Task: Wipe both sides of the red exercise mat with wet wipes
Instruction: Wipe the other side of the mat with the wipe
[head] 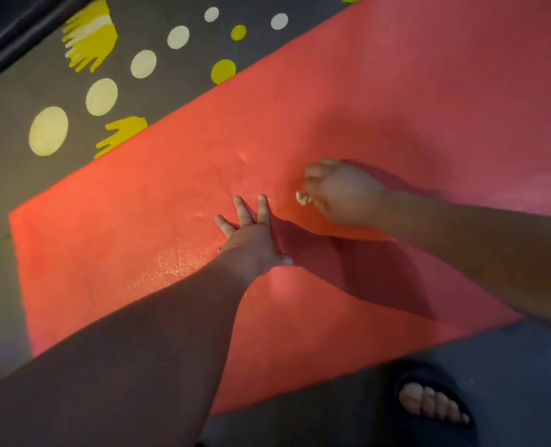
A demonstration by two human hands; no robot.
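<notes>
Right at five o'clock, nearest of all, a bare-toed foot (429, 403) sits in a black slide sandal (435, 437) on the grey floor (332, 424). Just beyond it the red exercise mat (396, 91) lies flat on that floor, a broad band running from eight o'clock up to one o'clock. Near the middle, the left hand (251, 235) presses on the mat, palm down, fingers straight and spread, holding nothing. A wet glitter (177, 262) shows on the mat at that hand's eight o'clock. A little farther, at its two o'clock, the right hand (345, 191) is blurred, low on the mat, its fingers curled round a small pale wet wipe (302, 198). Farther off, from nine to eleven o'clock, pale circles (48, 130), yellow-green circles (223, 71) and yellow handprints (90, 37) mark the floor. A black bar (13, 37) crosses the eleven o'clock corner.
</notes>
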